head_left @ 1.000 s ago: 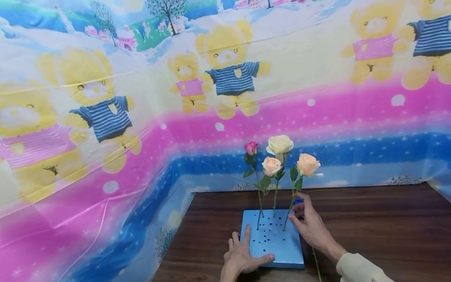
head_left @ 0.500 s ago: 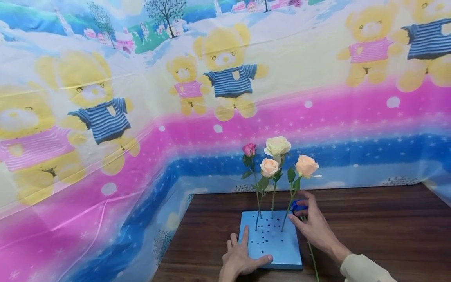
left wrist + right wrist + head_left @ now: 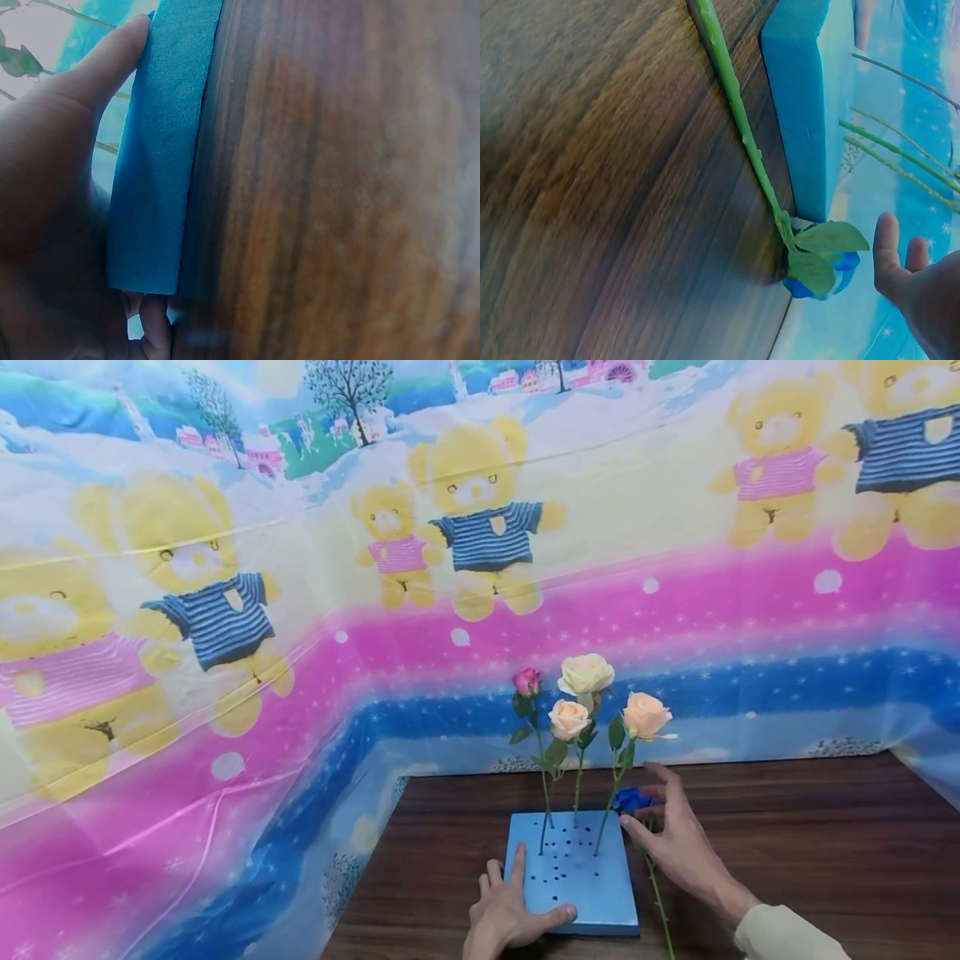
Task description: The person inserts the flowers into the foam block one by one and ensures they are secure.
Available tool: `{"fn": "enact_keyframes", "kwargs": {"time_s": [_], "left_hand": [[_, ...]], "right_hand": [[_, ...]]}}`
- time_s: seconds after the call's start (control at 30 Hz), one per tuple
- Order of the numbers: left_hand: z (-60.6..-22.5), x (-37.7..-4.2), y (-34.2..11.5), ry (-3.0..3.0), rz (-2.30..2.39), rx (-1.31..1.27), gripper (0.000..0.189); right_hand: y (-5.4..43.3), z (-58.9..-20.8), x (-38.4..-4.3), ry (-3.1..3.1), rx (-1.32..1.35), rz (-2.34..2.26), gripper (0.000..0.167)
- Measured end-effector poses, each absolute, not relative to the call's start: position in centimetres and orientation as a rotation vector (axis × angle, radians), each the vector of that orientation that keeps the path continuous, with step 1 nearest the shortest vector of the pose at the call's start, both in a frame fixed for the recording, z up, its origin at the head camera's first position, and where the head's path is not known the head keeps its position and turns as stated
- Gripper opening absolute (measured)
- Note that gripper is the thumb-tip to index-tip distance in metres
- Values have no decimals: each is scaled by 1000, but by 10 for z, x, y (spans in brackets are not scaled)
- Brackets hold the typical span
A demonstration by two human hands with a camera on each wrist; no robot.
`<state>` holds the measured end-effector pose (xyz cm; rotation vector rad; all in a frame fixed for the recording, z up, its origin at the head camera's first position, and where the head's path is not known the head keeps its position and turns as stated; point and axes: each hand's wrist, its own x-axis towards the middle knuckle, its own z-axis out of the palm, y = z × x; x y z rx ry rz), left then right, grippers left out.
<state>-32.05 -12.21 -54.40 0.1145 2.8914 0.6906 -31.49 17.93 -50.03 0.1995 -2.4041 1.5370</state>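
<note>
A light-blue board with several holes lies on the table. Standing in it are a pink rose, a cream rose and two peach roses. My left hand spans the board's near-left corner, index finger along the left side and thumb on the top face. Beside the board's right edge lies a blue rose, its green stem stretched along the wood. My right hand hovers around the blue bloom with fingers spread, holding nothing; in the right wrist view its fingertips are apart from the flower.
A dark wood-grain table carries everything. Behind it hangs a printed cloth with teddy bears and pink and blue bands, meeting the table's back edge close behind the roses.
My right hand has drawn slightly away from the right peach rose's stem, its fingers spreading, and more of the blue rose shows. The left hand stays on the board. The view has shifted a little.
</note>
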Motion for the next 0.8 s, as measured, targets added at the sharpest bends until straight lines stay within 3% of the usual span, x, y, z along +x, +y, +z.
{"fn": "enact_keyframes", "kwargs": {"time_s": [0.8], "left_hand": [[-544, -322, -124, 2872, 698, 114, 133]], "right_hand": [[216, -495, -305, -2348, 162, 1529, 92]]}}
